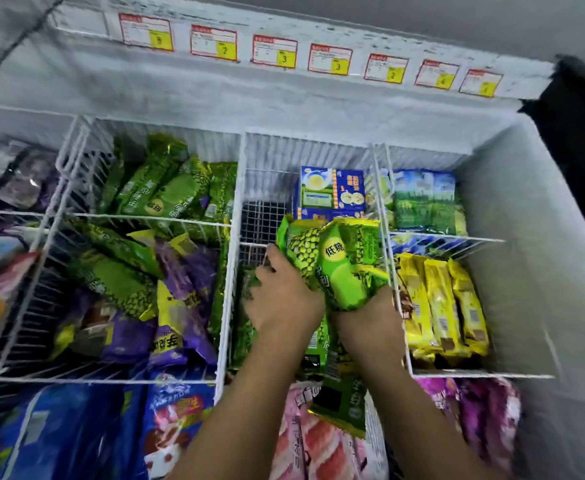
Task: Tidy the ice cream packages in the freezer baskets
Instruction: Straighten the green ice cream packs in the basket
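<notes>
Nearest, down in front: pink ice cream packages point(315, 448), and over them a stray green package point(343, 407) lying across the front wire of the middle basket point(228, 306). Just above, gripping from both sides: left hand point(284, 303) with fingers point(272, 261) curled round the left edge of a bundle of green pea ice cream packages point(336, 261), right hand point(370, 323) clamped round its lower right end, fingertips hidden under the wrappers. Bundle held above the middle basket, over loose green packages point(246, 327) down in that compartment, just left of the yellow packages point(440, 306).

Likely trouble from here: slipping. Glossy wrappers, several in one grasp, fanned out at the top rather than squared up. With any slackening of the grip, liable to slide apart and drop, possibly over the wire into the yellow row or onto the pink ones in front. Also possible: snagging a crimped end on the wire divider on the way down, or burying the stray green package deeper. Worth squaring the stack before lowering.

Long axis of the bundle running near to far and tilted upward. Top ends pointing away toward the blue boxes point(332, 188) at the back of the same basket, printed faces turned up toward the camera. Beyond, along the freezer's back rim: price tags point(284, 51).
</notes>
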Action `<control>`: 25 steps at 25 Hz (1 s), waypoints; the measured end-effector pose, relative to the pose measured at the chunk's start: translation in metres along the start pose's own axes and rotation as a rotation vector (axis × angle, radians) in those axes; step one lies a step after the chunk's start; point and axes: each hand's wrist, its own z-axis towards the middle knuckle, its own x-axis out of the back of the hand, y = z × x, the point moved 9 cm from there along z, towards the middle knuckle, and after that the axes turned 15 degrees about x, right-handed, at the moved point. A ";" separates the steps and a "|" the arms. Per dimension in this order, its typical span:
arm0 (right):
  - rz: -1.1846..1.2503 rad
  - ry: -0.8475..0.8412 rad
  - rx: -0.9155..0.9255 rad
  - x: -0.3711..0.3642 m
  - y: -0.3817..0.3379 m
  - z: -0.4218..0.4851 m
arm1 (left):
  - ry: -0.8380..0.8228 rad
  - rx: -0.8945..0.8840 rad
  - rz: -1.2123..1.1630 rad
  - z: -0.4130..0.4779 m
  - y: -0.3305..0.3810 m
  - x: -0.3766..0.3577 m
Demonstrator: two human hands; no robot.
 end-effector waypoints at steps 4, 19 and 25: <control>-0.033 -0.099 0.007 -0.040 0.018 0.010 | -0.070 0.112 -0.034 0.025 -0.027 -0.059; 0.058 -0.032 0.152 -0.036 0.011 0.032 | 0.193 0.062 0.011 0.036 -0.031 -0.039; 0.121 0.161 0.261 -0.036 0.007 0.052 | 0.109 0.078 0.182 0.056 -0.058 -0.082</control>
